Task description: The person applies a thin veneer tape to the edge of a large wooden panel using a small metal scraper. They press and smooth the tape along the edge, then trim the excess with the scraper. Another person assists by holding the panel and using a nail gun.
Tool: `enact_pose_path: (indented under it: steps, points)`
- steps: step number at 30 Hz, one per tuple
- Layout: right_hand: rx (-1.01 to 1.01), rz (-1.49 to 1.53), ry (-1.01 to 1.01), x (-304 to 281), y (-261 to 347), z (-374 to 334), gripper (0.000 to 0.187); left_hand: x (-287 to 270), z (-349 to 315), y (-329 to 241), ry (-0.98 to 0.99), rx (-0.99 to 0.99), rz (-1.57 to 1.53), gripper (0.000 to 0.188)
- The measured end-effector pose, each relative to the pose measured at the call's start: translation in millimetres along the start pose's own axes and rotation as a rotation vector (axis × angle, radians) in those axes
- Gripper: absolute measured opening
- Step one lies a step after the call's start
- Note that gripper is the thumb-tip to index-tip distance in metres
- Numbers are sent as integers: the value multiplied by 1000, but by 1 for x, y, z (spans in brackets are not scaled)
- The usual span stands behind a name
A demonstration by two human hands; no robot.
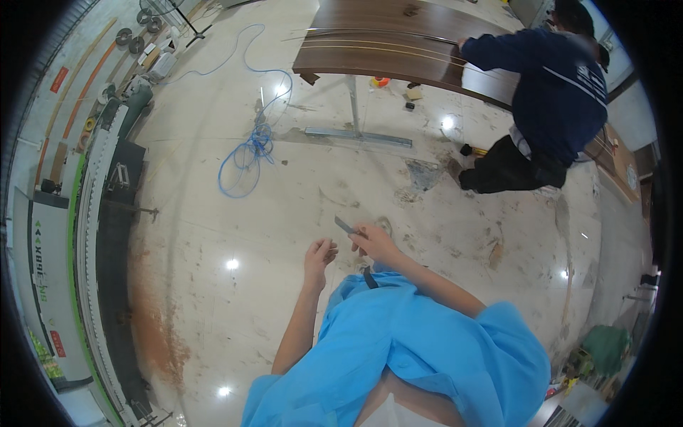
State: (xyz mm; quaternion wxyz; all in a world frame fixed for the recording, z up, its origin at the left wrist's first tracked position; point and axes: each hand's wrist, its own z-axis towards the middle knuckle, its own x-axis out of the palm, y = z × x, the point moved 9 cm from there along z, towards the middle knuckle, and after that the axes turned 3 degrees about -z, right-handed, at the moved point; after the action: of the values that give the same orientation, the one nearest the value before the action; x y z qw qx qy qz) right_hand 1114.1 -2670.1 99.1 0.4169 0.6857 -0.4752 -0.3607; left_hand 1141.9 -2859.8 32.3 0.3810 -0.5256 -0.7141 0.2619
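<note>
My right hand [373, 242] is closed around a flat grey knife [345, 225] with a slanted tip. It points up and to the left, away from my body. Just left of it, my left hand [320, 255] hangs with its fingers curled in; nothing shows in it. The two hands are apart, held over the floor in front of my blue top [398, 320]. A dark strap-like piece [370, 277] shows at the front of the top.
Ahead, a person [555, 99] in dark clothes leans over a brown board table [384, 50] with long thin strips on it. A blue hose [249, 153] lies coiled on the floor [270, 320]. A long machine [85, 270] stands at left.
</note>
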Motion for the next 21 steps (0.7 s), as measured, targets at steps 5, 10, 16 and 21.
enact_pose_path:
  steps: [5, 10, 16, 21]
  points:
    - [40, 10, 55, -14, -2, 81, 26, 22, 75, -64, 72, 95, 14, 23]
    - [61, 198, -21, -48, 19, 196, 29, 9, 172, -125, 12, 124, 184, 23]
    - [-33, 39, 49, -79, 90, 337, 26, -73, 239, -160, -173, 64, 277, 26]
    - [-82, -55, 100, -83, 143, 441, 25, -183, 255, -129, -452, -30, 92, 29]
